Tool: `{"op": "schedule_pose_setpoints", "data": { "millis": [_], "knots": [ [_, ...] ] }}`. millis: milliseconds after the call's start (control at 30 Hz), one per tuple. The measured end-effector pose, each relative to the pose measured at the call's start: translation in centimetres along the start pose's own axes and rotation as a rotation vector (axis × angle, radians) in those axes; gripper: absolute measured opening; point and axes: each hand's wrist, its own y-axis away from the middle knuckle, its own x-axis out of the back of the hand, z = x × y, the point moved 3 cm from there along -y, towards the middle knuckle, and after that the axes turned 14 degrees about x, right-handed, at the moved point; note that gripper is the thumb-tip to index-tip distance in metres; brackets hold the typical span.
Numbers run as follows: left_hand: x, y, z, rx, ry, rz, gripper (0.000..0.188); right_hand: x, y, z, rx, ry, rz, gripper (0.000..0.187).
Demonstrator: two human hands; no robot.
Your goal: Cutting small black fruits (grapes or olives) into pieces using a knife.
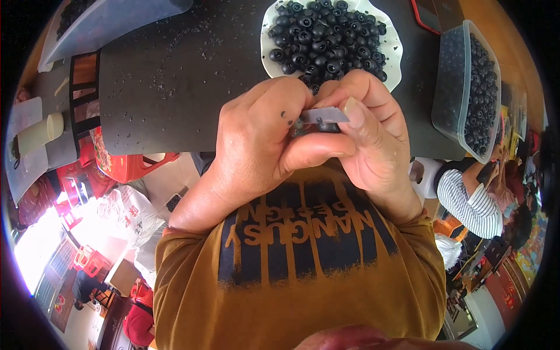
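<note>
A small, dark, rounded piece (328, 127) sits against a flat, grey metal blade (324, 115) between the closed left hand (254, 128) and right hand (379, 137); which grips which cannot be told. Trimming seems the step in hand; the next cut calls for a short, controlled stroke. Beyond, rounded black pieces (329, 38) with ringed openings heap on a scalloped white plate (394, 55), on a matte dark desk (175, 119) strewn with crumbs (165, 76).

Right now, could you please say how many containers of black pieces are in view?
3: white plate at top centre, clear tub at right, cropped tub at upper left; others may be hidden.
</note>
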Motion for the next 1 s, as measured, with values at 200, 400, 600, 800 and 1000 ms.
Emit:
{"op": "schedule_pose_setpoints", "data": {
  "millis": [200, 400, 600, 800, 1000],
  "knots": [
    [0.0, -0.1, 0.2, -0.025, -0.020, -0.004, 0.051, 0.0, 0.0, -0.1, 0.018, -0.013, -0.018, 0.014],
    [0.0, -0.7, 0.8, -0.073, -0.092, -0.005, 0.050, -0.5, 0.0, -0.2, -0.006, -0.063, 0.083, 0.013],
    [-0.6, -1.1, 0.6, -0.156, -0.207, 0.051, 0.048, 0.6, -0.3, -0.1, 0.010, 0.001, 0.036, 0.015],
    [-1.1, -1.3, 1.3, -0.324, -0.254, 0.114, 0.047, 0.1, 0.3, -1.4, 0.024, -0.229, 0.083, 0.011],
    [-0.9, -0.7, 1.2, -0.059, -0.204, 0.060, 0.059, 2.5, 0.4, -8.0, 0.360, 0.370, 0.059, 0.005]
  ]
}}
